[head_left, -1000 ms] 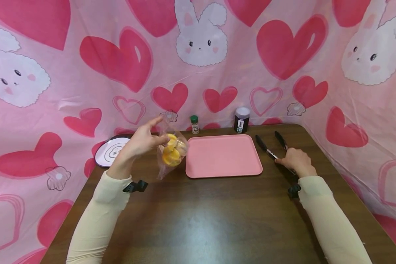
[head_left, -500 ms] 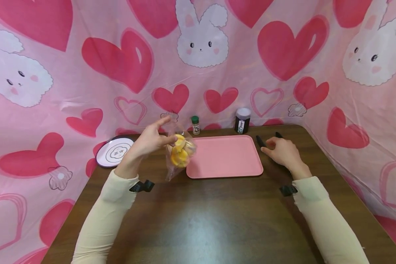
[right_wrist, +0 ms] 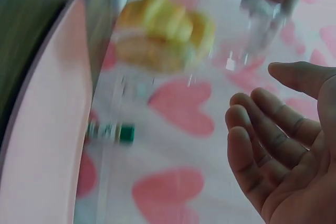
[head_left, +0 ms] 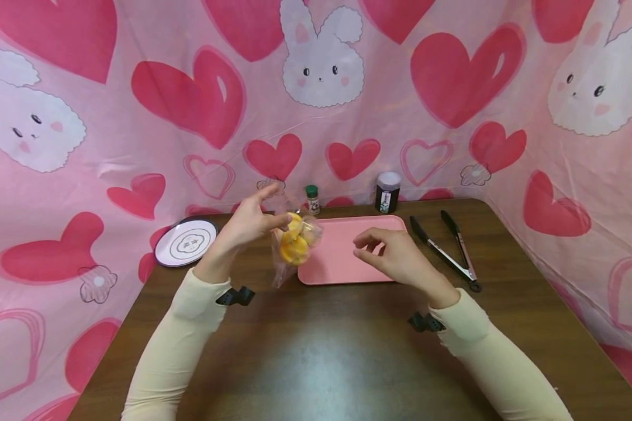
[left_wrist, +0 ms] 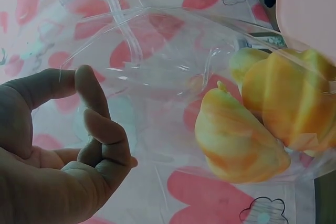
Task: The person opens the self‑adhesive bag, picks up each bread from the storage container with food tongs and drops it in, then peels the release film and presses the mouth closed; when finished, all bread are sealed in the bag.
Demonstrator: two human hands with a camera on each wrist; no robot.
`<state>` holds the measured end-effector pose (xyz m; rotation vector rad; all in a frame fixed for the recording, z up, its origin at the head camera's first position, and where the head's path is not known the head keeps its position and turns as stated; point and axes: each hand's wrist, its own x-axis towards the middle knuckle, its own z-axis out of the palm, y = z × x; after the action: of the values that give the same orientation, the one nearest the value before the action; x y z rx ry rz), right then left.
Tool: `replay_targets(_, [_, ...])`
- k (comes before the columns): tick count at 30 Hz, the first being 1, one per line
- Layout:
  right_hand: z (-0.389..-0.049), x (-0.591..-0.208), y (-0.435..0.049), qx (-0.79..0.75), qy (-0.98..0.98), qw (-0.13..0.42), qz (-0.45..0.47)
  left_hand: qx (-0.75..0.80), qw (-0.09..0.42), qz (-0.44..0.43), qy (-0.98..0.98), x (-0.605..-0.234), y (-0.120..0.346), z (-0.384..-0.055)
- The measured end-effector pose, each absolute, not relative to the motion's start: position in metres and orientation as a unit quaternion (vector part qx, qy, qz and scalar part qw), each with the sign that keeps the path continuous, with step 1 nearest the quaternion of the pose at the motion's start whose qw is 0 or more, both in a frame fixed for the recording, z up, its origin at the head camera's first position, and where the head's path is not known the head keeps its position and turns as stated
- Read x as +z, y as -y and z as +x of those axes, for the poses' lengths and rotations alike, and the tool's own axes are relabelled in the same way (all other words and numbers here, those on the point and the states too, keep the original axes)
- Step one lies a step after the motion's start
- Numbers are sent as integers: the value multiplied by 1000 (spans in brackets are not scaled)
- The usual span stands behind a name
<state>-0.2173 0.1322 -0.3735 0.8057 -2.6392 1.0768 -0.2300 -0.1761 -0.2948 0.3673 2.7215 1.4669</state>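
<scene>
My left hand (head_left: 244,219) pinches the upper part of a clear plastic bag (left_wrist: 157,66), which hangs over the left edge of the pink tray (head_left: 337,257). Inside the bag are several rounded yellow-orange pieces (left_wrist: 236,140) that look like bread rolls. The left wrist view shows the fingers bent at the bag's top edge. Above the tray's right half is my right hand (head_left: 400,257), fingers loosely curved, holding nothing and apart from the bag. To its right a pair of tongs (head_left: 442,252) with black tips lies spread on the table.
A white plate (head_left: 186,242) with a dark rim and a drawn face is at the back left. Behind the tray stand a small green-capped shaker bottle (head_left: 313,200) and a dark jar (head_left: 387,193) with a pale lid. Printed cloth hangs close behind the table (head_left: 316,351).
My right hand has left the tongs, which stay on the table, and moved left over the tray. My left hand has carried the bag a little to the right.
</scene>
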Motion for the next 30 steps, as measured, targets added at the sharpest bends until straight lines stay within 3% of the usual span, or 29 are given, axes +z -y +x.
replay_targets(6, [-207,-372,-93,400,863,67,300,478,7,124,-870,-297,169,-231])
replay_targets(19, [-207,-375,-55,467,817,207,269,508,20,114,-854,-300,154,-230])
replay_targets(30, [-207,-373,-48,459,820,220,263,481,12,119,-869,-302,152,-231])
